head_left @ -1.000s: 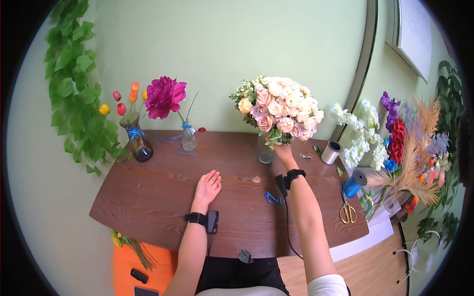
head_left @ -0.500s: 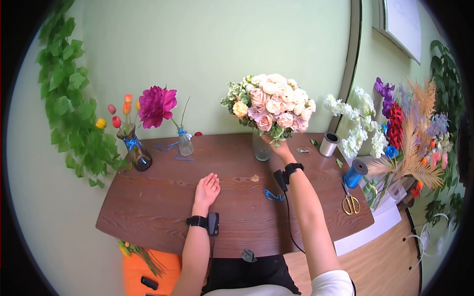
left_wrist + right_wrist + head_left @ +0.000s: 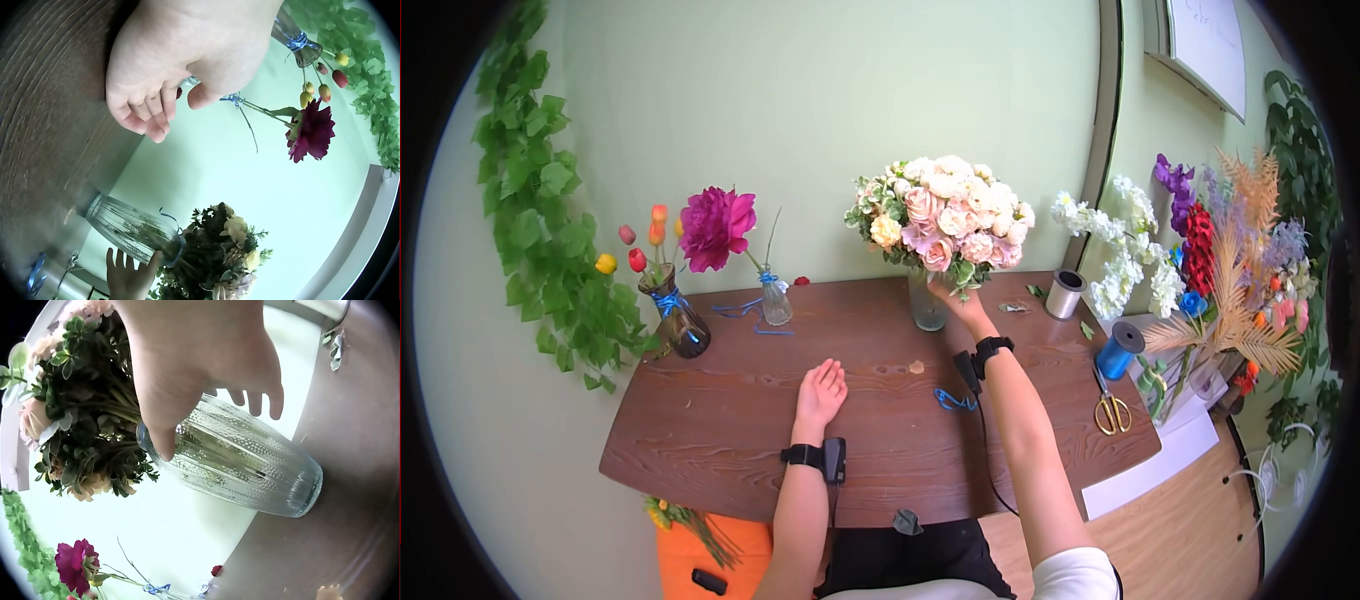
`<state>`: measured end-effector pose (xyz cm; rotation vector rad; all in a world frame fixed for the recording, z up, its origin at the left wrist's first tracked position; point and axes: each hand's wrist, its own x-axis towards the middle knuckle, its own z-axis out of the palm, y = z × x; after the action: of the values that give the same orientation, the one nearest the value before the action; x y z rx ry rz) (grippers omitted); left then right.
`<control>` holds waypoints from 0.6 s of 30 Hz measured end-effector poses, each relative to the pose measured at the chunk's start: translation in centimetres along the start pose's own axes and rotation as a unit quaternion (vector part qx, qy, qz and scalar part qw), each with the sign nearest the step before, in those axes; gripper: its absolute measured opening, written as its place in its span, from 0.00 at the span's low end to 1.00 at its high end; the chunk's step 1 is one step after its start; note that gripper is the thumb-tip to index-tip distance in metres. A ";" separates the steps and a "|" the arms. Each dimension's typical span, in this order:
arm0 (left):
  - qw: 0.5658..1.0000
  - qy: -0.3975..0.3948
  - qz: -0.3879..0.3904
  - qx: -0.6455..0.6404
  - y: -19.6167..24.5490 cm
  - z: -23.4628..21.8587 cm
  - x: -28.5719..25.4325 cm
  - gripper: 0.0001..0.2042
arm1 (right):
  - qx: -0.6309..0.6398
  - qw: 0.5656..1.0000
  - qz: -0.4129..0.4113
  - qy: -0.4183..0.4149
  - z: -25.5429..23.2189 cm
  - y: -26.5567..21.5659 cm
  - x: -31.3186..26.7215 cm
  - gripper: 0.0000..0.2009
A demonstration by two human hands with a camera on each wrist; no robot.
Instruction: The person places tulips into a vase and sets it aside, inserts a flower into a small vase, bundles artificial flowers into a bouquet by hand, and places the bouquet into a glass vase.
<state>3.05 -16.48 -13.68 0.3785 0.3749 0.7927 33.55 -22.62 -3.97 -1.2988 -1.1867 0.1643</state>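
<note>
A clear ribbed glass vase (image 3: 250,462) stands on the brown wooden table (image 3: 730,420), filled with a full bouquet of pale pink and cream flowers (image 3: 950,215). At its neck is my right hand (image 3: 200,369), thumb over the near side of the glass and fingers spread at the far side. The left wrist view shows those fingers fairly straight, with a blue tie (image 3: 179,250) near the vase's mouth. My left hand (image 3: 822,392) lies palm up on the table, fingers loosely bent and holding nothing.
Left back: dark vase (image 3: 685,325) of tulips and small glass vase (image 3: 775,303) with a magenta peony. Right side: silver ribbon spool (image 3: 1064,295), blue spool (image 3: 1118,350), gold-handled scissors (image 3: 1112,412). A blue ribbon scrap (image 3: 953,399) lies near my right wrist. More flowers stand beyond the right edge.
The head view has shifted slightly. My right hand stays beside the vase neck under the bouquet, and my left hand keeps its place on the table.
</note>
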 end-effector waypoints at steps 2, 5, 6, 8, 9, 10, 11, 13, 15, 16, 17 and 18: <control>1.000 0.000 0.001 -0.001 0.0 -0.1 0.1 0.13 | 0.007 0.999 0.043 -0.009 0.0 0.9 0.1 0.22; 1.000 0.000 -0.001 -0.001 0.0 -0.1 0.2 0.13 | -0.006 0.997 0.065 -0.037 -0.2 1.0 0.1 0.25; 1.000 0.001 -0.003 -0.002 0.0 0.0 0.2 0.13 | -0.006 0.997 0.064 -0.038 -0.2 1.0 0.2 0.25; 1.000 0.003 -0.005 -0.003 0.0 0.1 0.1 0.13 | -0.013 0.997 0.071 -0.033 0.1 1.0 0.3 0.26; 1.000 0.003 -0.004 -0.002 0.0 0.1 0.1 0.13 | -0.013 0.997 0.071 -0.034 0.3 1.3 0.4 0.26; 1.000 0.003 -0.004 -0.001 0.0 0.1 0.1 0.13 | -0.021 0.999 0.038 -0.009 0.6 1.7 0.5 0.24; 1.000 0.004 -0.004 -0.001 0.0 0.1 0.0 0.13 | -0.030 0.999 0.004 0.015 0.8 2.0 0.7 0.22; 1.000 0.002 -0.004 -0.001 0.0 0.1 0.1 0.13 | -0.041 0.999 0.016 0.007 0.8 2.0 1.0 0.22; 1.000 0.003 -0.003 -0.002 0.0 0.1 0.1 0.13 | -0.051 0.998 0.027 -0.001 0.9 1.3 0.9 0.22; 1.000 0.004 -0.003 -0.002 -0.1 0.1 0.1 0.13 | -0.050 0.998 0.035 0.006 0.8 0.7 0.6 0.22; 1.000 0.004 -0.003 -0.002 0.0 0.0 0.2 0.13 | -0.048 0.998 0.044 0.013 0.8 0.0 0.4 0.22; 1.000 0.005 -0.003 -0.004 0.0 0.0 0.1 0.13 | -0.049 0.998 0.044 0.012 0.8 0.0 0.4 0.22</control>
<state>3.15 -16.37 -13.70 0.3658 0.3825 0.7908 33.13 -21.89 -3.89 -1.4356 -1.1288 0.1552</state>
